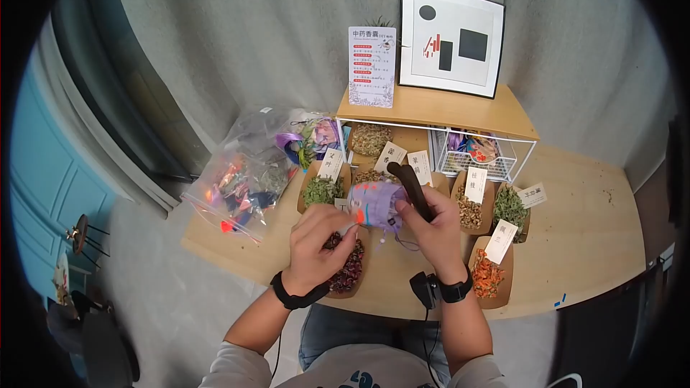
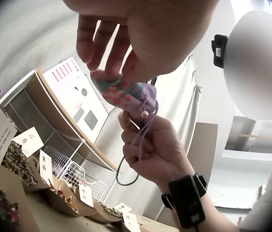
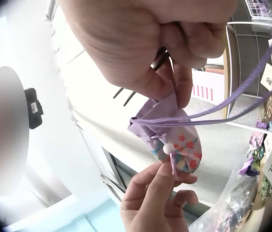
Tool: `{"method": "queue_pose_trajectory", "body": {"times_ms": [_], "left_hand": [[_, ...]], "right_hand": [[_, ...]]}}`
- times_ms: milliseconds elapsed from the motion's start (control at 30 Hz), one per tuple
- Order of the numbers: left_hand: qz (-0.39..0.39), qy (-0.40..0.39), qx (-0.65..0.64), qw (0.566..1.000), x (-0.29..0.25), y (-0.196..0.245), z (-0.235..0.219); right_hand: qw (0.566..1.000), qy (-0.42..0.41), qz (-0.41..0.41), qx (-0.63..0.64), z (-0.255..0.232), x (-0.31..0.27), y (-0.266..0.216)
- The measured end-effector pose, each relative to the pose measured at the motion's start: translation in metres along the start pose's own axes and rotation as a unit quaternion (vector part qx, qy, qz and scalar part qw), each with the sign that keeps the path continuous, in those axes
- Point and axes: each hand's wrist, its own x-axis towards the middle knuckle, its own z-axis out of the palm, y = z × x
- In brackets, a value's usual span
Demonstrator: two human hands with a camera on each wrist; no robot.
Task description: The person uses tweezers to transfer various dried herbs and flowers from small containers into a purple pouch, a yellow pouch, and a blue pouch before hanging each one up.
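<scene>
A small lilac drawstring pouch with red flowers is held up between both hands over the table. My right hand pinches it at the gathered mouth, and also holds dark brown tongs against the palm. At the pouch's lower end, the thumb and fingertips of my left hand pinch the fabric near a white bead. Purple cords loop away from the mouth. Below the left hand lies a paper tray of dark red dried buds.
Labelled paper trays of dried herbs surround the hands, including orange petals and green leaves. A clear plastic bag of colourful pouches lies left. Behind stands a wooden shelf with a printed card and framed board.
</scene>
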Motion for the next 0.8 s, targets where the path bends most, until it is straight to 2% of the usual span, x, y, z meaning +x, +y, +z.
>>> {"method": "queue_pose_trajectory", "body": {"times_ms": [67,133,200,267,333,400,467,533,600,667,733,800], "left_hand": [[-0.095,0.033,-0.020,0.995,0.016,0.010,0.001],[-0.109,0.015,-0.029,0.994,0.027,0.007,0.006],[-0.124,0.000,-0.037,0.992,0.035,-0.005,0.006],[-0.123,-0.082,-0.033,0.988,0.040,-0.025,0.008],[-0.147,-0.073,-0.042,0.985,0.044,-0.045,0.005],[-0.082,-0.089,-0.056,0.991,0.048,-0.070,-0.003],[-0.099,-0.083,-0.093,0.987,0.046,-0.093,-0.013],[-0.258,-0.026,-0.194,0.946,0.045,-0.115,-0.027],[-0.283,0.008,-0.239,0.929,0.042,-0.137,-0.035],[-0.314,0.107,-0.249,0.910,0.036,-0.153,-0.038],[-0.314,0.107,-0.215,0.918,0.032,-0.153,-0.039],[-0.361,0.094,-0.234,0.898,0.031,-0.145,-0.039]], "right_hand": [[0.999,0.000,-0.022,-0.031,0.004,0.009,-0.009],[0.997,-0.002,-0.039,-0.061,0.015,0.017,-0.011],[0.989,-0.003,-0.134,-0.057,0.032,0.024,-0.007],[0.992,-0.035,-0.110,-0.056,0.042,0.029,-0.010],[0.997,-0.067,-0.040,-0.025,0.049,0.036,-0.004],[0.996,-0.072,-0.047,-0.026,0.050,0.044,-0.005],[0.995,-0.082,-0.054,-0.026,0.049,0.052,0.002],[0.998,-0.058,0.001,-0.029,0.042,0.062,0.021],[0.997,-0.057,0.014,-0.044,0.031,0.072,0.036],[0.984,-0.087,0.045,-0.149,0.026,0.079,0.033],[0.975,-0.099,0.040,-0.196,0.030,0.085,0.030],[0.943,-0.119,-0.014,-0.309,0.036,0.088,0.031]]}}
